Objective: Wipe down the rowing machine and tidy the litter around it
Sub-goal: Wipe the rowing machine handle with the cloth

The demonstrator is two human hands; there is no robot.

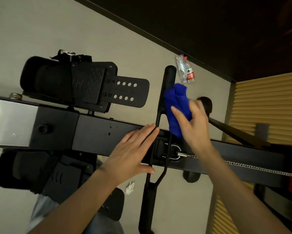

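Handle (pixel 169 74) across rail (pixel 91 130); footrest (pixel 84 81) left of it; bottle (pixel 185 70) on floor (pixel 40 31) beyond; tissue (pixel 130 188) on floor, near side

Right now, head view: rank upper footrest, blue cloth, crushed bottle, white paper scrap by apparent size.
1. upper footrest
2. blue cloth, partly covered by the right hand
3. crushed bottle
4. white paper scrap
The bottle lies farther off on the floor, so its true size is unsure.
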